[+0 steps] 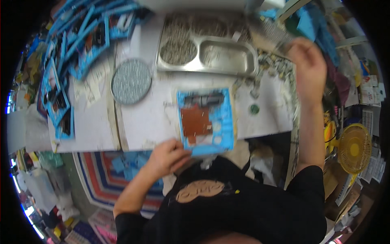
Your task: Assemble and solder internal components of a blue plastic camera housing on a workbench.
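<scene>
Nearest, the left hand [168, 156] curls its fingers against the lower-left corner of the blue casing [224, 120] — whether it grips, I cannot tell — and a brown board [195, 122] lies inside. The casing sits on the table [150, 124] between the hands, beyond it a steel tray [197, 67]; the right hand [306, 59], well apart at far right, bunches its blurred fingers — contents unclear.

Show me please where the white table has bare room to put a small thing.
Bare tabletop lies between the round grey dish and the blue casing, and right of that casing, below the green disc. It is crowded upper left, with blue frames; right of the metal tray, with grey pieces.
</scene>
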Demonstrator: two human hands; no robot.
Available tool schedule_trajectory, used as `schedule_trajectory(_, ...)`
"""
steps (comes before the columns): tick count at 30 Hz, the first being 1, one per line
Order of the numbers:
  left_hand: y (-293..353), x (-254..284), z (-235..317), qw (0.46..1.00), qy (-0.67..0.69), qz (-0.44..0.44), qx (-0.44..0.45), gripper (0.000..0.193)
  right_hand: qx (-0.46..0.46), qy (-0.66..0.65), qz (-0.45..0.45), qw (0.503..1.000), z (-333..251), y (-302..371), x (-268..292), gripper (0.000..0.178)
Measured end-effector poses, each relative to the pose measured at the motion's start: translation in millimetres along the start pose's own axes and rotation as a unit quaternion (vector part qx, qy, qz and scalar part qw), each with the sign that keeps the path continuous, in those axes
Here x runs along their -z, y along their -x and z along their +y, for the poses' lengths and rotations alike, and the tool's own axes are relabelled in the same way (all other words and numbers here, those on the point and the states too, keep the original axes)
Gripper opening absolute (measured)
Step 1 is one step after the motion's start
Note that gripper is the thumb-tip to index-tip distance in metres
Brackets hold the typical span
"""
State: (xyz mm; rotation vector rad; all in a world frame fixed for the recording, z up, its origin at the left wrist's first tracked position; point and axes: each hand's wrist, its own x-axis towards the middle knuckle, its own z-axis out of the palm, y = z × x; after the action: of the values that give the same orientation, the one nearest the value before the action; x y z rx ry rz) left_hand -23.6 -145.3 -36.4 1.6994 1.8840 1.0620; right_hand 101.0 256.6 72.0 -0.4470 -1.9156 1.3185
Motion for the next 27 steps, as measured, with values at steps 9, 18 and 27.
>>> schedule_trajectory(9, -11, 0, 3, 1.000, 0.018, -0.003, -0.013, 0.031, 0.135, 0.191, -0.383, 0.894, 2, 135, -65, 0.018)
schedule_trajectory(18, -10, -3, 5, 1.000, 0.017, 0.010, -0.001, 0.026, 0.212, 0.200, -0.370, 0.882, 11, 144, -63, 0.029)
schedule_trajectory(27, -17, 6, 10, 0.999, -0.021, -0.025, -0.001, 0.027, 0.212, 0.194, -0.379, 0.880, 13, 143, -59, 0.031)
